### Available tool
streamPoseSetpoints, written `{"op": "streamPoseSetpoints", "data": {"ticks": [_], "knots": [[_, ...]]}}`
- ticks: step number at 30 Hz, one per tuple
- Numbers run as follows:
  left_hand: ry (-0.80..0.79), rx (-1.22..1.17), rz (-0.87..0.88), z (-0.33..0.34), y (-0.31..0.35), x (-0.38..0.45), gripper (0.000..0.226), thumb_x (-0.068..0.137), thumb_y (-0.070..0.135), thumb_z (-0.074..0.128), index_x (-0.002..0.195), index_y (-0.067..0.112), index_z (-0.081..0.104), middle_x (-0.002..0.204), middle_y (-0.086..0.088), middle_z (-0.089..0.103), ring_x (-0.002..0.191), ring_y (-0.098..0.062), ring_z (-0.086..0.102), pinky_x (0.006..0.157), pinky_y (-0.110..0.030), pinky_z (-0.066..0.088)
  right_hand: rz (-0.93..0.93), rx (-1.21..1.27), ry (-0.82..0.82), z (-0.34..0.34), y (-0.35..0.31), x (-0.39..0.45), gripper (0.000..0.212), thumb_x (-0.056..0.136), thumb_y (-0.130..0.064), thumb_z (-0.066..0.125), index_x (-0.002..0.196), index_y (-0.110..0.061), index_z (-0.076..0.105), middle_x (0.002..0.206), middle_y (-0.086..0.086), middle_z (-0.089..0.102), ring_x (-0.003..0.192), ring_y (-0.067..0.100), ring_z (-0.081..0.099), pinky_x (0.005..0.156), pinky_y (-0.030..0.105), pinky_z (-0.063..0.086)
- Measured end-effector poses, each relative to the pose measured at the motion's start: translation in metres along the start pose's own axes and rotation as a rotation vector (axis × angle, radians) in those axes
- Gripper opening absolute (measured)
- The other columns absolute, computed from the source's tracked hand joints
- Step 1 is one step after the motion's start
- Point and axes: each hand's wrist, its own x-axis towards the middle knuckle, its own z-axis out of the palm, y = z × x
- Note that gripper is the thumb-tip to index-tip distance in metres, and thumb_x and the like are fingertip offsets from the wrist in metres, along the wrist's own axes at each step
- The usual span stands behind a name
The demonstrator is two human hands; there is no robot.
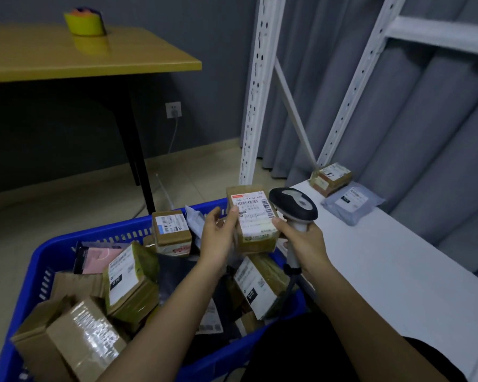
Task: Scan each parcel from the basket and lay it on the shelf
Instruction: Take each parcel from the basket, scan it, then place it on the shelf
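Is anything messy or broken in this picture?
Nothing looks broken. The blue basket is a jumble, though: its parcels lie tilted and piled on each other. The left hand holds a cardboard parcel while the right hand grips the scanner. Parcels on the white shelf lie flat.

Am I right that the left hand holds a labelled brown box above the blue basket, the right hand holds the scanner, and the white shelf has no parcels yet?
Not quite. The head view shows the white shelf already carries parcels: a brown box and a grey mailer bag. The rest stands: the left hand holds the labelled brown box above the blue basket, and the right hand holds the scanner.
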Motion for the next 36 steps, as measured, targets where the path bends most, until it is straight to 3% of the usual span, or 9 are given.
{"op": "streamPoseSetpoints", "data": {"ticks": [3,7,10,15,20,22,25,30,36], "knots": [[-0.074,-0.128,-0.155,0.001,0.001,0.010,0.045,0.088,0.027,0.065,0.127,0.009,0.052,0.119,-0.006,0.066,0.098,-0.015,0.066,0.076,-0.027,0.052,-0.037,0.004,-0.008,-0.005,-0.003,-0.004,0.040,0.079,-0.020,0.079,0.116,-0.012,0.062,0.104,0.003,0.072,0.092,0.014,0.067,0.069,0.024,0.054],[-0.168,-0.197,-0.206,0.000,0.006,0.010,0.039,0.089,0.021,0.064,0.124,0.020,0.047,0.114,-0.009,0.066,0.091,-0.018,0.064,0.053,-0.027,0.054,-0.085,0.024,-0.031,-0.009,-0.007,-0.006,0.030,0.080,-0.012,0.077,0.107,-0.014,0.064,0.094,-0.006,0.071,0.080,0.000,0.066,0.060,0.014,0.052],[-0.290,-0.189,-0.246,-0.004,0.005,0.012,0.047,0.088,0.026,0.063,0.130,0.029,0.041,0.113,-0.010,0.068,0.098,-0.024,0.065,0.069,-0.038,0.055,-0.108,0.030,-0.026,-0.013,-0.012,-0.006,0.023,0.080,-0.012,0.077,0.098,-0.019,0.064,0.091,-0.008,0.070,0.079,0.001,0.066,0.060,0.013,0.052],[-0.261,-0.170,-0.228,-0.006,0.001,0.017,0.070,0.083,0.011,0.068,0.139,0.026,0.029,0.114,-0.011,0.067,0.098,-0.025,0.067,0.067,-0.039,0.055,-0.084,0.014,-0.044,-0.018,-0.019,-0.001,0.034,0.087,-0.020,0.070,0.119,-0.014,0.060,0.108,0.002,0.070,0.095,0.014,0.066,0.066,0.024,0.051],[-0.205,-0.098,-0.142,-0.007,-0.002,0.038,0.104,0.076,0.008,0.076,0.151,0.024,0.005,0.116,-0.005,0.067,0.105,-0.020,0.063,0.098,-0.046,0.047,-0.056,-0.005,-0.087,-0.026,-0.022,0.004,0.031,0.091,-0.023,0.065,0.119,-0.012,0.059,0.100,0.010,0.072,0.086,0.020,0.069,0.079,0.032,0.055],[-0.225,-0.023,-0.104,-0.009,0.001,0.046,0.110,0.069,0.018,0.083,0.151,0.022,0.010,0.121,-0.002,0.065,0.105,-0.016,0.063,0.099,-0.043,0.047,-0.060,-0.046,-0.104,-0.031,-0.025,0.003,0.027,0.091,-0.026,0.065,0.114,-0.013,0.059,0.091,0.011,0.071,0.074,0.020,0.067,0.077,0.033,0.055],[-0.207,0.094,-0.045,-0.010,0.004,0.055,0.121,0.043,0.042,0.094,0.144,0.021,0.032,0.126,-0.001,0.062,0.110,-0.019,0.063,0.099,-0.045,0.048,-0.052,-0.078,-0.132,-0.040,-0.030,0.000,0.022,0.090,-0.025,0.066,0.104,-0.010,0.059,0.073,0.009,0.062,0.061,0.017,0.057,0.063,0.031,0.052],[-0.189,0.101,-0.006,-0.007,0.010,0.062,0.092,0.064,0.019,0.087,0.140,0.019,0.035,0.126,-0.001,0.059,0.109,-0.022,0.063,0.095,-0.046,0.051,-0.038,-0.191,-0.177,-0.049,-0.036,-0.004,0.032,0.080,-0.023,0.077,0.103,-0.009,0.060,0.071,0.007,0.059,0.054,0.013,0.053,0.056,0.027,0.050],[-0.223,0.129,0.026,-0.002,0.011,0.065,0.078,0.073,0.015,0.080,0.140,0.018,0.039,0.128,-0.002,0.059,0.108,-0.020,0.064,0.088,-0.037,0.055,-0.046,-0.250,-0.210,-0.057,-0.042,-0.011,0.031,0.076,-0.021,0.081,0.101,-0.010,0.065,0.063,0.003,0.055,0.049,0.012,0.049,0.058,0.030,0.048]]}}
